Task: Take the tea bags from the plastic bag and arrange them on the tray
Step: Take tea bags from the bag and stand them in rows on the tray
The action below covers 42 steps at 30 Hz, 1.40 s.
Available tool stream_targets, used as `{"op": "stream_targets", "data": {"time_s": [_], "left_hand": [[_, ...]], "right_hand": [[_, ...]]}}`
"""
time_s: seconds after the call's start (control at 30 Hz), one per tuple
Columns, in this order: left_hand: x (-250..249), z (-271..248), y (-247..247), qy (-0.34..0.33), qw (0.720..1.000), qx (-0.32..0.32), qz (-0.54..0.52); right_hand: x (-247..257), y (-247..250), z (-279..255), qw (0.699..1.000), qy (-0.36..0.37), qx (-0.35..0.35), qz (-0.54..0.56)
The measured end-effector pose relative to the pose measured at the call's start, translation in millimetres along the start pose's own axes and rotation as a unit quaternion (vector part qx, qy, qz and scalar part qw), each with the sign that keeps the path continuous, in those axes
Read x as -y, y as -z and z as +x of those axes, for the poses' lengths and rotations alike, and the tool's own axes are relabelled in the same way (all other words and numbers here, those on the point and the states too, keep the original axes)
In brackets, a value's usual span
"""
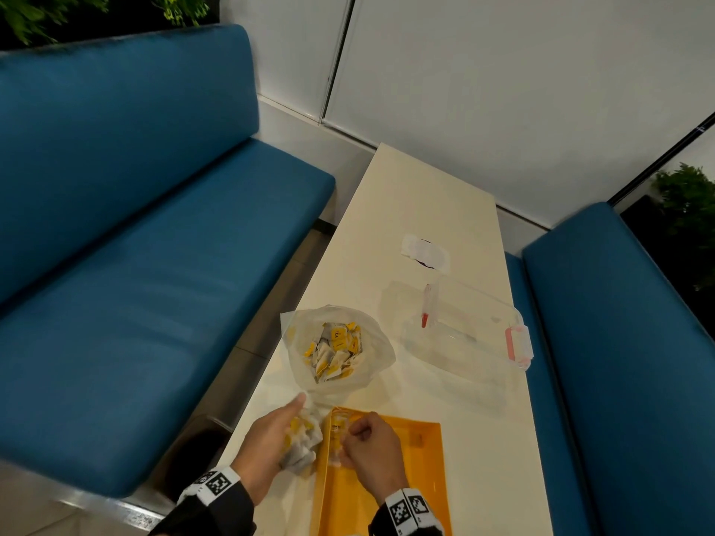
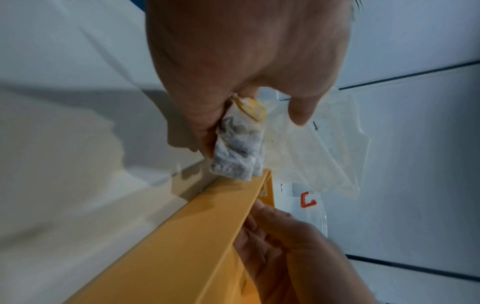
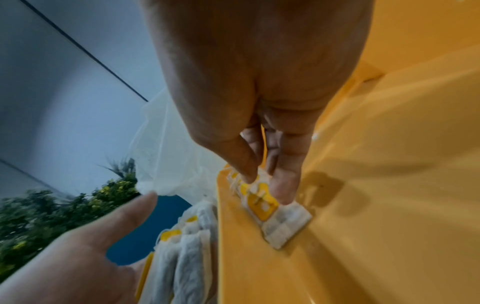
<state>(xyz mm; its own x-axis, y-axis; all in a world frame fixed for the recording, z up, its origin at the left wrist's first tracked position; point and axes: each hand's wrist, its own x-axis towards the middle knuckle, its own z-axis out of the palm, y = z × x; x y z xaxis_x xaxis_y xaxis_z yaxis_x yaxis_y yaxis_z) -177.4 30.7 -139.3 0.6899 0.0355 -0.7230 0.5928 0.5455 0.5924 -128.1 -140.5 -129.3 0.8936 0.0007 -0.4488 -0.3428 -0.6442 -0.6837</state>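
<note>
The clear plastic bag [image 1: 377, 352] stands open on the table, holding several white tea bags [image 1: 336, 352] with yellow tags. My left hand [image 1: 271, 439] grips a bunch of tea bags [image 1: 300, 444] just left of the orange tray [image 1: 410, 458]; the left wrist view shows that bunch [image 2: 239, 142] above the tray's rim [image 2: 182, 232]. My right hand [image 1: 367, 446] is over the tray's far left corner and pinches one tea bag [image 3: 272, 209] against the tray floor [image 3: 389, 185], beside its left wall.
A clear lidded box [image 1: 460, 330] with pink latches and a red pen inside sits beyond the tray on the right. A white packet [image 1: 425, 252] lies farther back. Blue benches [image 1: 135, 265] flank the narrow cream table [image 1: 433, 195].
</note>
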Motion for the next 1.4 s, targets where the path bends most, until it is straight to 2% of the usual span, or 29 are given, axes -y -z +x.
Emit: {"op": "stream_targets", "data": {"time_s": [0.1,0.23,0.43,0.77,0.97,1.17,1.4], "left_hand": [[-8.8,0.0,4.1,0.021,0.996,0.007,-0.086],[-13.9,2.1,1.4,0.006,0.992,-0.003,-0.122],[-19.5,0.8,-6.8,-0.009,0.989,0.010,-0.147],[-15.7,5.0,-9.3,-0.014,0.996,0.040,-0.075],[-15.6,7.1,-5.4,0.000,0.998,0.041,-0.042],[-15.4,8.6,-5.3,-0.003,0.998,0.036,-0.053],[-19.2,6.2,-6.7,0.001,0.998,0.025,-0.056]], "right_hand": [[11.4,7.5,-8.6,0.997,0.058,-0.010,-0.044],[37.6,7.2,-22.4,0.985,0.157,0.029,-0.065],[57.2,-8.2,-29.1,0.974,0.207,0.058,-0.075],[66.1,-22.1,-27.2,0.956,0.214,0.084,-0.180],[69.1,-20.8,-26.4,0.961,0.209,0.087,-0.158],[68.8,-20.0,-29.6,0.963,0.214,0.115,-0.120],[69.2,-10.9,-32.5,0.957,0.243,0.127,-0.091]]}}
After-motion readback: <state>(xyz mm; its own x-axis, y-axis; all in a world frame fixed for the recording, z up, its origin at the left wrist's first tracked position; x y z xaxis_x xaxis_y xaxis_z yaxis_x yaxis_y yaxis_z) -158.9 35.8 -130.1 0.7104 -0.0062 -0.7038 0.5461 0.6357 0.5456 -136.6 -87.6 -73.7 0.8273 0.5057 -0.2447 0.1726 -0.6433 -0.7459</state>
